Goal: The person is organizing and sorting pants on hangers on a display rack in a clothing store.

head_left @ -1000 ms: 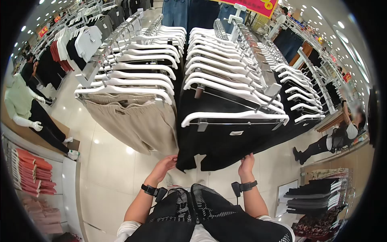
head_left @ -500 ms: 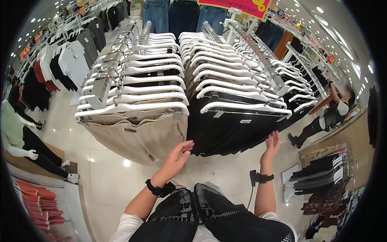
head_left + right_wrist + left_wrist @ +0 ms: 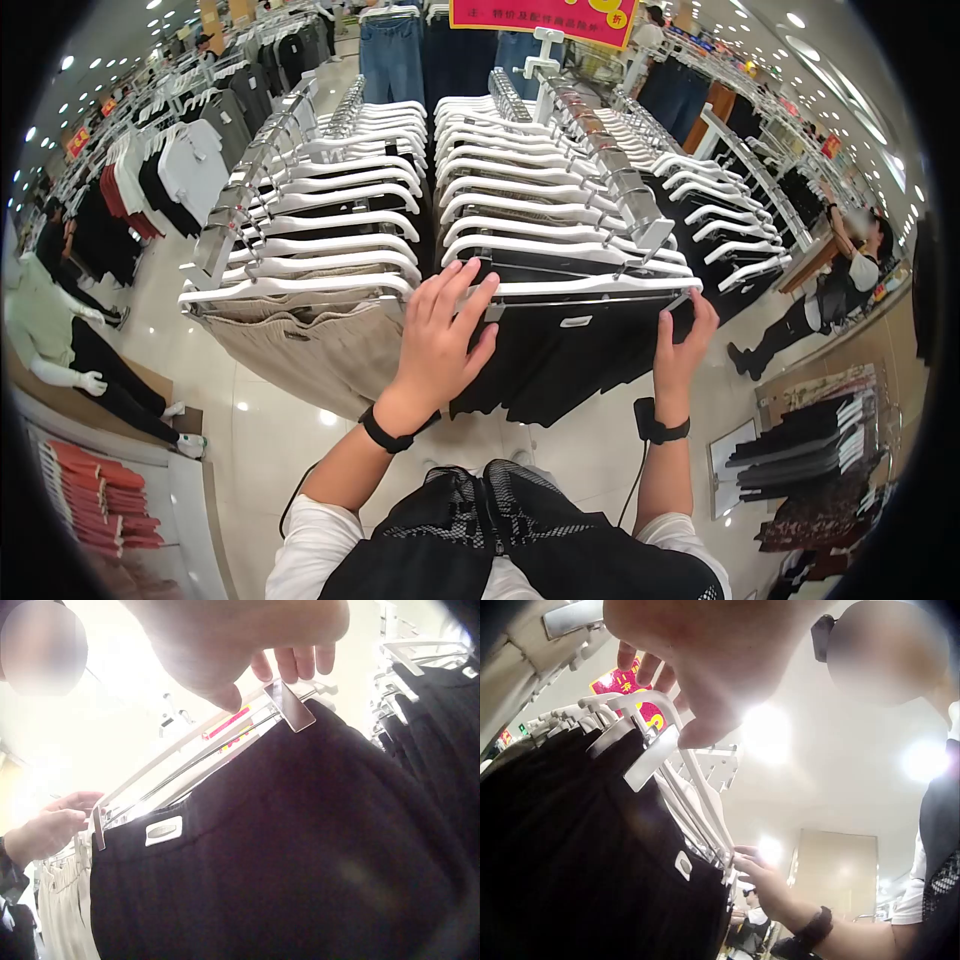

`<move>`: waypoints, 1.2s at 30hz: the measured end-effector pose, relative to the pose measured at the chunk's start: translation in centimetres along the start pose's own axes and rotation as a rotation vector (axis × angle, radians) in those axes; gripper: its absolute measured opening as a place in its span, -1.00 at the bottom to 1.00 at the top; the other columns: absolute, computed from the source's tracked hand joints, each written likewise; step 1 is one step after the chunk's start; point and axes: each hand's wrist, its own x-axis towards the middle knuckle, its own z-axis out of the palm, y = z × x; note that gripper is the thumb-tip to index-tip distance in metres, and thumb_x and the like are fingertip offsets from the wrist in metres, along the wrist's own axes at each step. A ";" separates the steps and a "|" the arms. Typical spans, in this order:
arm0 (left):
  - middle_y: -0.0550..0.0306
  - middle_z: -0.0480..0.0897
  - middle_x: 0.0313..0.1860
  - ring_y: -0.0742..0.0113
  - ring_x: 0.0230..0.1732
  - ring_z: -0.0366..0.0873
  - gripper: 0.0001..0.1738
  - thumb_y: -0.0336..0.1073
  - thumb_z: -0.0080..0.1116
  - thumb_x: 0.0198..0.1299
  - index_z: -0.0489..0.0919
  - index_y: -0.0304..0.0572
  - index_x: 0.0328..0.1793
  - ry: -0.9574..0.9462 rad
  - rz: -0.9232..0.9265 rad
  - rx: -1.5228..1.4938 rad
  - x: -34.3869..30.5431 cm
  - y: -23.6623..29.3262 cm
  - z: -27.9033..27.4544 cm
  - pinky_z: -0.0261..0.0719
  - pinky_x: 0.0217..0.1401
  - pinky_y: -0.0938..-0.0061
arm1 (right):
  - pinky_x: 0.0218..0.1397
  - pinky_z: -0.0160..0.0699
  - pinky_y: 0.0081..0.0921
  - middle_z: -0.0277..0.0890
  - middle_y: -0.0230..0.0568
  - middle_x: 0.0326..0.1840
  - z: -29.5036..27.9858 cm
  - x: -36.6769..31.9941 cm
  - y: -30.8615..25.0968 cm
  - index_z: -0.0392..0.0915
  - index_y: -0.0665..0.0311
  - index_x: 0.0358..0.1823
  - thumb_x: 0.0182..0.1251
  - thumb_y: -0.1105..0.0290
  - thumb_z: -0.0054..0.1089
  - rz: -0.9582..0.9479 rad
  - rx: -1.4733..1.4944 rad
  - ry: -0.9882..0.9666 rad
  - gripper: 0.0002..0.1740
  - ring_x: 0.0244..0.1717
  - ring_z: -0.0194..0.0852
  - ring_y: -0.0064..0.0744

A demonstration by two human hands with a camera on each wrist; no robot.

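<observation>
At the front of the rack, black pants [image 3: 570, 360] with a small pale label [image 3: 575, 322] hang from a white hanger [image 3: 590, 287] with metal clips. My left hand [image 3: 440, 325] is at this hanger's left end, fingers extended over it and thumb apart. At the opposite end, my right hand [image 3: 687, 335] has its fingertips by the hanger tip and its thumb on the near side. The right wrist view shows the right-hand clip [image 3: 291, 706] just below the right hand's fingers. Left of the left hand hang beige pants [image 3: 310, 345].
Rows of white hangers run back along metal rails [image 3: 625, 195]. A red sign [image 3: 540, 20] stands above the rack. A mannequin [image 3: 60, 330] is on the left, a person [image 3: 850, 280] on the right. Low shelves [image 3: 100, 500] of pink clothes stand at lower left.
Both hands have risen from the lower edge of the black pants to the two ends of the front hanger. The pants' bottom edge is no longer between them.
</observation>
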 end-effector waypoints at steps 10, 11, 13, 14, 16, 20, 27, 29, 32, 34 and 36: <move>0.11 0.63 -0.20 0.07 -0.16 0.59 -0.63 -0.39 0.48 0.07 0.70 -0.10 0.04 -0.007 -0.143 0.178 2.8 3.8 3.8 0.58 -0.11 0.21 | 0.17 0.57 -0.24 0.58 -0.14 0.08 0.2 7.2 2.7 0.67 0.19 0.15 0.05 0.56 0.53 -0.279 0.118 -0.194 -0.45 0.09 0.57 -0.09; 0.12 0.63 -0.20 0.07 -0.16 0.59 -0.65 -0.40 0.47 0.07 0.70 -0.11 0.03 -0.022 -0.160 0.202 2.7 4.1 3.9 0.57 -0.10 0.21 | 0.11 0.60 -0.26 0.59 -0.14 0.05 0.2 7.8 3.3 0.68 0.18 0.13 0.03 0.57 0.53 -0.308 0.119 -0.215 -0.46 0.04 0.59 -0.11; 0.12 0.63 -0.21 0.06 -0.18 0.57 -0.70 -0.42 0.42 0.09 0.69 -0.12 -0.01 0.000 -0.174 0.240 2.7 4.8 4.0 0.55 -0.12 0.21 | 0.05 0.61 -0.25 0.60 -0.18 -0.05 0.5 8.9 3.7 0.71 0.16 0.09 -0.03 0.57 0.53 -0.391 0.151 -0.205 -0.46 -0.03 0.59 -0.13; 0.12 0.63 -0.20 0.05 -0.18 0.57 -0.70 -0.43 0.42 0.10 0.69 -0.12 -0.01 0.000 -0.193 0.261 2.5 5.1 4.2 0.55 -0.13 0.20 | 0.05 0.60 -0.24 0.60 -0.18 -0.05 0.6 9.3 3.9 0.71 0.16 0.09 -0.03 0.56 0.53 -0.424 0.164 -0.221 -0.46 -0.02 0.59 -0.13; 0.11 0.63 -0.21 0.04 -0.19 0.56 -0.70 -0.45 0.41 0.10 0.68 -0.12 -0.01 0.018 -0.221 0.287 2.3 5.7 4.5 0.53 -0.15 0.19 | 0.09 0.61 -0.22 0.63 -0.20 0.02 0.4 9.9 3.6 0.72 0.13 0.12 -0.03 0.54 0.54 -0.517 0.199 -0.255 -0.43 0.05 0.61 -0.10; 0.12 0.62 -0.27 0.04 -0.21 0.54 -0.69 -0.49 0.41 0.09 0.67 -0.14 -0.01 0.042 -0.253 0.342 2.8 7.2 4.5 0.51 -0.16 0.20 | 0.21 0.64 -0.18 0.68 -0.21 0.11 0.5 10.4 3.8 0.71 0.17 0.15 -0.03 0.52 0.53 -0.563 0.242 -0.320 -0.42 0.18 0.62 -0.03; 0.15 0.61 -0.29 0.08 -0.23 0.54 -0.72 -0.38 0.44 0.07 0.68 -0.08 -0.06 0.004 -0.234 0.391 3.1 7.6 2.8 0.52 -0.19 0.21 | 0.14 0.68 -0.16 0.72 -0.13 -0.01 1.4 10.4 4.9 0.72 0.22 0.02 -0.01 0.59 0.43 -0.617 0.326 -0.232 -0.54 0.07 0.69 0.02; 0.16 0.61 -0.30 0.10 -0.24 0.55 -0.73 -0.35 0.45 0.08 0.68 -0.08 -0.07 0.015 -0.208 0.396 3.4 7.6 2.3 0.53 -0.19 0.24 | 0.10 0.67 -0.17 0.72 -0.11 -0.04 1.3 10.4 4.7 0.72 0.23 0.01 0.04 0.58 0.41 -0.584 0.338 -0.229 -0.58 0.02 0.70 0.03; 0.19 0.61 -0.31 0.12 -0.25 0.55 -0.74 -0.33 0.46 0.10 0.68 -0.07 -0.09 0.034 -0.193 0.346 3.4 7.0 2.4 0.53 -0.20 0.26 | 0.07 0.66 -0.20 0.70 -0.09 -0.05 2.0 10.3 5.0 0.72 0.25 0.03 0.11 0.57 0.39 -0.578 0.310 -0.196 -0.61 0.00 0.69 0.01; 0.19 0.61 -0.32 0.12 -0.25 0.56 -0.75 -0.32 0.46 0.11 0.68 -0.08 -0.09 0.028 -0.196 0.319 3.0 6.3 2.7 0.54 -0.19 0.26 | 0.10 0.65 -0.19 0.69 -0.09 0.00 1.9 10.4 4.5 0.72 0.24 0.05 0.11 0.58 0.39 -0.561 0.293 -0.222 -0.59 0.04 0.68 0.01; 0.18 0.61 -0.31 0.12 -0.24 0.56 -0.75 -0.31 0.45 0.13 0.69 -0.08 -0.06 0.006 -0.205 0.283 2.5 5.6 2.9 0.55 -0.18 0.25 | 0.15 0.64 -0.19 0.68 -0.09 0.04 1.8 10.2 4.1 0.72 0.24 0.08 0.11 0.59 0.38 -0.544 0.275 -0.243 -0.57 0.08 0.66 0.01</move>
